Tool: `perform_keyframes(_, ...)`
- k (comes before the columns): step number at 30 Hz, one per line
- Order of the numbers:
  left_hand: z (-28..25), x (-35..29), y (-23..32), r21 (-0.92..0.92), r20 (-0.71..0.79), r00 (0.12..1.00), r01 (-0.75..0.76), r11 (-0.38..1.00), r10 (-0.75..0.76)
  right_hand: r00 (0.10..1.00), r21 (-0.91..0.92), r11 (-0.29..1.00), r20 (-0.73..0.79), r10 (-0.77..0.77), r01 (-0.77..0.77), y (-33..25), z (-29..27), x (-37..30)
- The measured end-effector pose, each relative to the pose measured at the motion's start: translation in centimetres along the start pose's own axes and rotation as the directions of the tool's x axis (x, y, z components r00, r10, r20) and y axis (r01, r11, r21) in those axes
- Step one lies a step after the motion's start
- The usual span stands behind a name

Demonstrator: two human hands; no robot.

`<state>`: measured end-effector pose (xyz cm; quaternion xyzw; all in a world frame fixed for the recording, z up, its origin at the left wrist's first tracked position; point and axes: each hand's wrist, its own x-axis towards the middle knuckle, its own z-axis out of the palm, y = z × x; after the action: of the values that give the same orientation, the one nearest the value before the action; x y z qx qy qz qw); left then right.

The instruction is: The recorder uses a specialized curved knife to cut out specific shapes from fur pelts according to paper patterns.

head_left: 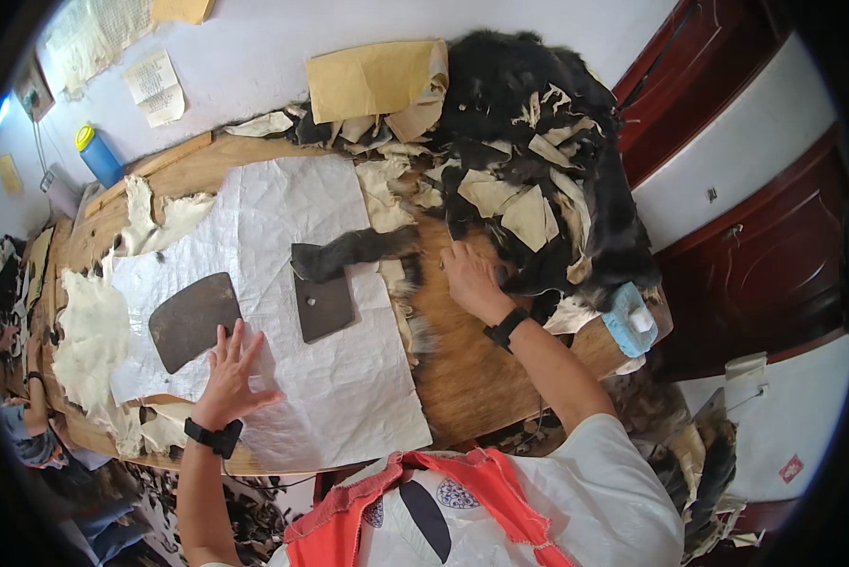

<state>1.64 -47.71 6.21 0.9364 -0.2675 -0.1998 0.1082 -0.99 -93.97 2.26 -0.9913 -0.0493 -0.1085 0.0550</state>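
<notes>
My left hand (231, 380) lies with fingers spread on a large white sheet (283, 208) cut to a pattern shape. Its fingertips touch the lower right edge of a dark flat plate (196, 321). A second dark plate (328, 310), with a small hole, rests farther right on the sheet, and a strip of black fur (363, 251) overlaps its top. Pale hide (89, 326) shows from under the sheet's left side. At the table's right part my right hand (478, 283) is closed beside the black fur pieces; what its fingers grip is too small to make out.
Black fur pelts with pale scraps (538, 104) are heaped at the back right, beside folded brown paper (372, 80). A light-blue container (630, 321) stands at the right edge of the wooden table (472, 378). A blue bottle (100, 159) stands back left. Another person's arm (35, 402) shows far left.
</notes>
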Motion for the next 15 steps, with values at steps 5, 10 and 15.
perform_keyframes(5,0.6,0.1,3.0,0.033,-0.124,0.992,-0.023,0.999,0.027,0.99,0.333,0.938,-0.07,0.124,-0.094,-1.3,-1.7,0.1)
perform_keyframes(10,-1.0,3.8,8.8,-0.033,-0.182,0.948,-0.27,0.962,0.26,0.938,0.758,0.645,-0.143,0.314,-0.1,-4.2,-7.4,-2.2)
perform_keyframes(15,0.8,12.2,8.8,-0.118,-0.414,0.876,-0.32,0.94,0.246,0.91,0.97,0.122,0.149,0.386,-0.211,-6.8,-12.1,-7.1)
